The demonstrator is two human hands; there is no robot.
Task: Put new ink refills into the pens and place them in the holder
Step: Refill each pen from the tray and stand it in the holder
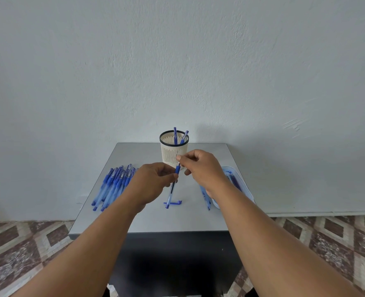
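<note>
A blue pen (pixel 173 185) stands nearly upright above the middle of the grey table (pixel 155 219). My left hand (pixel 153 183) grips its barrel near the blue grip. My right hand (pixel 198 166) pinches the pen's metal tip end at the top. A blue pen cap (pixel 173 203) lies flat on the table below the pen. The cream slotted holder (pixel 174 154) with a black rim stands at the back and has two blue pens (pixel 179 137) in it.
A heap of several blue pens (pixel 113 187) lies on the table's left side. A clear tray (pixel 239 185) with refills sits on the right, partly hidden by my right forearm, and a loose refill (pixel 206 199) lies beside it. The table stands against a wall.
</note>
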